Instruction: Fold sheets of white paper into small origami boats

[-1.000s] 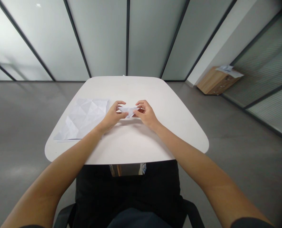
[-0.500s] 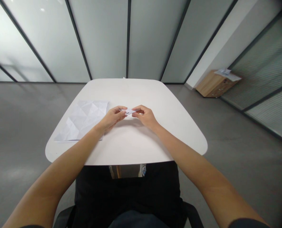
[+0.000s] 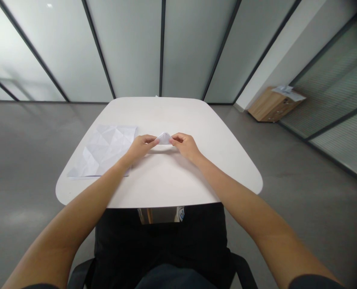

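Note:
A small folded white paper piece (image 3: 164, 139), roughly triangular, sits between my hands just above the white table (image 3: 166, 184). My left hand (image 3: 140, 147) pinches its left corner, and my right hand (image 3: 186, 146) pinches its right corner. Fingertips hide both ends of the fold. To the left of my left hand lies a large creased sheet of white paper (image 3: 103, 150), flat on the table, with a faceted pattern of fold lines. My left wrist is close to its right edge.
The rounded white table stands on a grey floor, with frosted glass partitions behind it. A low wooden cabinet (image 3: 271, 105) with loose papers (image 3: 288, 93) on top stands far off at the right. My knees and a chair are below the table's near edge.
The folded paper now looks wider and more opened, with a peaked top, rather than a flat thin point. Both hands have lowered slightly and spread their fingers along it.

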`<action>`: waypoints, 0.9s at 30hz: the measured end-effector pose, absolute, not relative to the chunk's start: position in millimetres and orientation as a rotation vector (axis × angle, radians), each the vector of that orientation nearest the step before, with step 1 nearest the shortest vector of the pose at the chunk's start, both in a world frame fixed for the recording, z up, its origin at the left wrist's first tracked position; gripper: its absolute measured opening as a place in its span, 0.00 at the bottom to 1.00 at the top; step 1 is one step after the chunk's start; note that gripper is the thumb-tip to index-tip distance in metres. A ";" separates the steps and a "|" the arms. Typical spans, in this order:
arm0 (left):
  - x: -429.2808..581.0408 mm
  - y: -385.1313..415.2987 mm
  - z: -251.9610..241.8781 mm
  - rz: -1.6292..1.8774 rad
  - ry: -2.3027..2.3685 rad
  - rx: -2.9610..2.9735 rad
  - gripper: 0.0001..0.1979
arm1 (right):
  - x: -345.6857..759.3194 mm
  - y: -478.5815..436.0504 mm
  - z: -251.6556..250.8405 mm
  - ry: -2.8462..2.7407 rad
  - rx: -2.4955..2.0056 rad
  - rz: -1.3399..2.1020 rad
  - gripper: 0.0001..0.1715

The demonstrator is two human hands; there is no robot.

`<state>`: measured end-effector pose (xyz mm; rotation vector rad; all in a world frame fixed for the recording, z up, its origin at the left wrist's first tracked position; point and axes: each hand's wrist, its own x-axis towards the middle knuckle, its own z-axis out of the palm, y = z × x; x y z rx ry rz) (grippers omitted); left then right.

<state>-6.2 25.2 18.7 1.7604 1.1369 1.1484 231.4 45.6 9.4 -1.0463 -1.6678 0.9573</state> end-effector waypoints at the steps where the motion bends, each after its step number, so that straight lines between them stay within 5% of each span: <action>1: -6.4 24.5 18.2 1.116 1.131 1.729 0.22 | 231.2 46.1 8.5 -1.664 -1.049 0.980 0.18; 11: -5.0 23.2 13.8 1.188 1.212 1.785 0.23 | 225.3 44.1 4.5 -1.487 -1.087 1.161 0.20; 21: -3.5 23.6 9.6 1.107 1.257 2.150 0.14 | 221.0 41.5 2.5 -1.495 -1.128 1.062 0.16; 27: 1.1 19.2 12.0 1.063 1.211 2.096 0.18 | 220.0 36.6 7.1 -1.554 -1.084 1.061 0.24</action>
